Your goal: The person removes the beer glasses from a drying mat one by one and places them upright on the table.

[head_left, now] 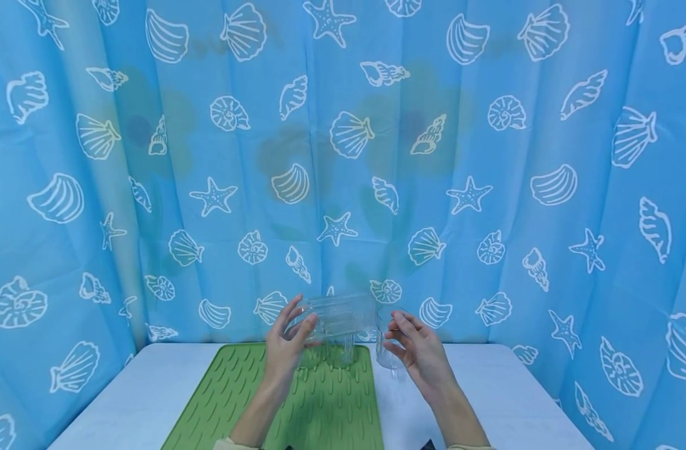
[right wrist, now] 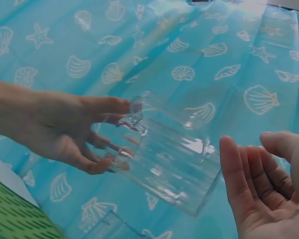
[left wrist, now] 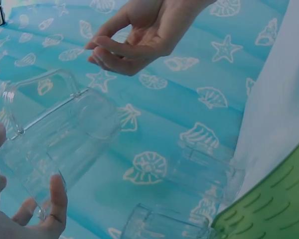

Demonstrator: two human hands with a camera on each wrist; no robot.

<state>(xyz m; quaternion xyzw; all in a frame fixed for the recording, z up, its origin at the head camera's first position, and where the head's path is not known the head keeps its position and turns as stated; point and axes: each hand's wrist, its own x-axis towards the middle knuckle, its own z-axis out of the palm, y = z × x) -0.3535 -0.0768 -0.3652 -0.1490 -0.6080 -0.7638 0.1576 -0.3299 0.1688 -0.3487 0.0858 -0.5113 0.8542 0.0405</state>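
Observation:
A clear glass mug (head_left: 345,315) is held up on its side above the back of the table. My left hand (head_left: 289,340) grips it at the rim end, with fingers and thumb spread around that rim. In the left wrist view, the mug's handle (left wrist: 40,82) points up and away from the left palm. My right hand (head_left: 422,350) hovers off the mug's base end, fingers loosely bent and holding nothing. The right wrist view shows its fingertips close to the base of the glass mug (right wrist: 169,159); the left wrist view shows a gap between them.
A green ridged drying mat (head_left: 332,412) lies on the white table (head_left: 135,375). Behind the raised mug, another glass mug (head_left: 340,355) stands at the mat's back edge. One more clear glass (head_left: 387,356) stands on the table right of the mat. A blue seashell curtain (head_left: 343,175) hangs behind.

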